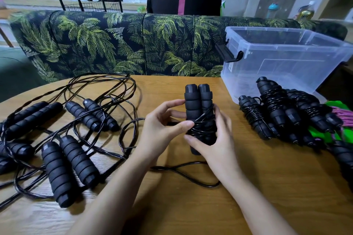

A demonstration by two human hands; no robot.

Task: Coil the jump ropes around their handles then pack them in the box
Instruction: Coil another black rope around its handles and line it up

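Far left, the loose jump ropes [55, 170] lie spread over the wooden table [191, 212], cords tangled and handles in pairs. My left hand [162, 128] is clasping the pair of handles [198, 101] I've got upright over the middle of the table, thumb on the wound cord, fingers on the foam above. The cord wraps the lower half of that pair. My right hand [217, 143] grips it from the other side, fingers curled behind, thumb low in front. A loose tail of cord [191, 174] trails on the table under my wrists. To the right, a pile of coiled ropes [277, 108] lies just in front of the clear box [277, 66], with green and purple ropes [338, 108] at the far edge.
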